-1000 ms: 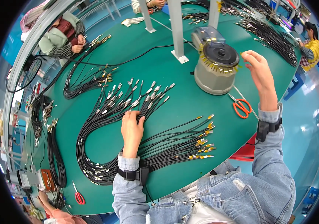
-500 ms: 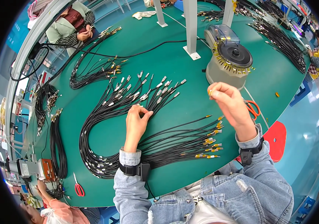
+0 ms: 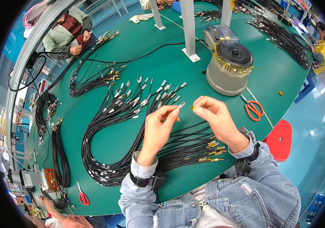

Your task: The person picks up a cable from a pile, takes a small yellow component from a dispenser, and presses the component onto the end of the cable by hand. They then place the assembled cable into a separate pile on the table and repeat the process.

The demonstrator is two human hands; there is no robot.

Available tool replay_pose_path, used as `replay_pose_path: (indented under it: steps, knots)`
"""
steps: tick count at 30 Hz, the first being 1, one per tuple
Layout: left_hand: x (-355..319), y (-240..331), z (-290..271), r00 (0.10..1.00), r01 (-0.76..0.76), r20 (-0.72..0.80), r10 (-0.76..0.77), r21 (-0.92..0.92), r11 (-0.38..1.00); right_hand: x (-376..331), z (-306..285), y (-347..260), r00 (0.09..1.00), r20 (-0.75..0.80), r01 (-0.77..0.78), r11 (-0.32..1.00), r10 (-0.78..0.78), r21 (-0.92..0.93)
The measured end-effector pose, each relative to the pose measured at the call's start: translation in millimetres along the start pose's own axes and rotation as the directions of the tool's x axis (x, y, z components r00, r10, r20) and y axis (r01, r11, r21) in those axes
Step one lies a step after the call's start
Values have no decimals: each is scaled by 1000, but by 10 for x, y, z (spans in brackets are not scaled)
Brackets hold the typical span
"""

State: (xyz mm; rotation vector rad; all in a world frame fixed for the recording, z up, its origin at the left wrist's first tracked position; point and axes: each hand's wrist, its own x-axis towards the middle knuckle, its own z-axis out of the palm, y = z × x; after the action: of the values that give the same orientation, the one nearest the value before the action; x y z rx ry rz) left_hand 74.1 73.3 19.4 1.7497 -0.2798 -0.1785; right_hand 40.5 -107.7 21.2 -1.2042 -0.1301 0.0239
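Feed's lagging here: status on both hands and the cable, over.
Left hand pinches black cable's silver connector end. Right hand pinches small yellow piece beside it, not touching. Cable bundles underneath; nothing between.

This was a cable-assembly workshop; a wide green tabletop [image 3: 276, 76] carried bundles of black cables [image 3: 105, 114] with metal terminals; a grey tape dispenser [image 3: 229, 68] stood at upper right; other workers [image 3: 69, 32] sat around the tabletop's rim.

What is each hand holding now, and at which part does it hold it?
The left hand pinches a black cable just behind its silver end connector. The right hand pinches a small yellow piece at its fingertips; which part cannot be told.
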Motion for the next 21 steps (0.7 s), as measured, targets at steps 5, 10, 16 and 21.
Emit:
replay_pose_path:
  steps: [5,10,16,21]
  knots:
    - [-218,1,186,996,9,-84,-23,-155,988,-100,160,160,995,-13,97,993,-98,-66]
    - [-336,71,282,981,-43,-196,-4,-233,971,-116,218,263,974,-36,212,958,-223,-195]
    - [-327,19,290,977,-80,-210,33,-222,972,-97,269,295,958,-89,241,937,-271,-252]
    - [-323,49,293,979,-82,-202,35,-230,970,-91,284,299,949,-128,243,928,-288,-283]
